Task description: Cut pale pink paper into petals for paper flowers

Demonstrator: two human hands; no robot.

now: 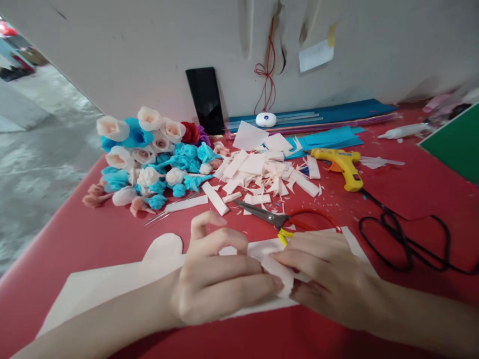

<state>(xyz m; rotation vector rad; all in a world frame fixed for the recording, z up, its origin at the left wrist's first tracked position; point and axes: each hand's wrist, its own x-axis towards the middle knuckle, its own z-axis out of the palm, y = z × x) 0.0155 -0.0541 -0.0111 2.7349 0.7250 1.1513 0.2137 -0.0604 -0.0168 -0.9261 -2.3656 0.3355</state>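
Note:
Between my two hands is a small folded piece of white crepe paper [279,274]. My left hand [224,279] pinches it from the left, index finger raised and curled. From the other side my right hand [329,274] grips it, with the fingertips close to those of the left. Under both hands lies a long white paper sheet [97,294], and a rounded white paper piece [164,247] rests at its upper edge. Just beyond my right hand are scissors [277,218] with red handles, blades pointing left. My right hand partly covers their handles.
White paper scraps [254,169] are heaped behind the scissors. Blue, white and pink paper flowers [160,159] crowd the left. A yellow glue gun [342,164] with a black cord [404,244] lies right. A black phone [205,99] leans on the wall near a white oval device [266,119].

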